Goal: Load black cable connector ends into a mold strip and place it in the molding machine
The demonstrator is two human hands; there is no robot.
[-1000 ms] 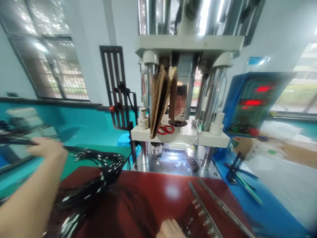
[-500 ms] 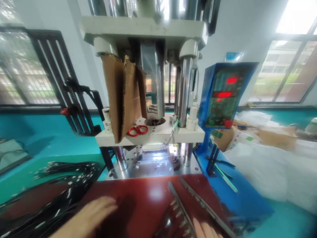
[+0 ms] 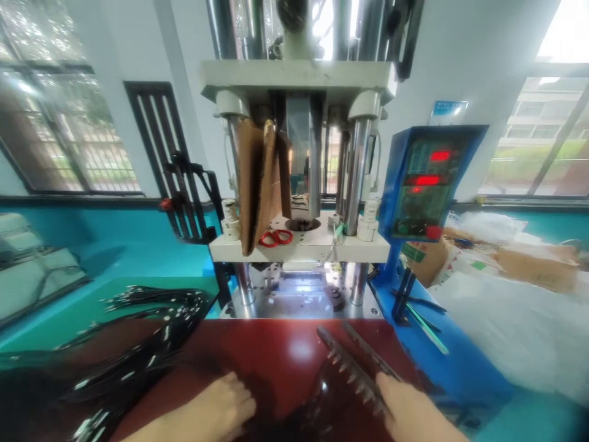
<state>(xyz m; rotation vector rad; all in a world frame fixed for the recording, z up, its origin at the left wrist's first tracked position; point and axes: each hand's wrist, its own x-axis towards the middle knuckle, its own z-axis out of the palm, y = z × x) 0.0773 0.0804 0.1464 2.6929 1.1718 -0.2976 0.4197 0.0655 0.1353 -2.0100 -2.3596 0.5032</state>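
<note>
My left hand (image 3: pixel 219 406) lies on the dark red table (image 3: pixel 285 356), its fingers curled over black cables near the table's front; what they hold is hard to make out. My right hand (image 3: pixel 405 410) rests against the near end of a long metal comb-like fixture (image 3: pixel 354 362) with a row of small plugs in it, fingers hidden under it. A thick bundle of black cables (image 3: pixel 133 344) with white-tipped ends spreads from the left across the table.
A vertical press machine (image 3: pixel 299 184) stands behind the table, with red-handled scissors (image 3: pixel 275 237) and cardboard (image 3: pixel 257 184) on its white platen. A blue control box (image 3: pixel 423 184) with red displays stands at right. White bags (image 3: pixel 506 331) lie further right.
The camera swung from left back to centre. My left hand came from the far left cables down to the table's front. My right hand moved up onto the comb fixture's near end.
</note>
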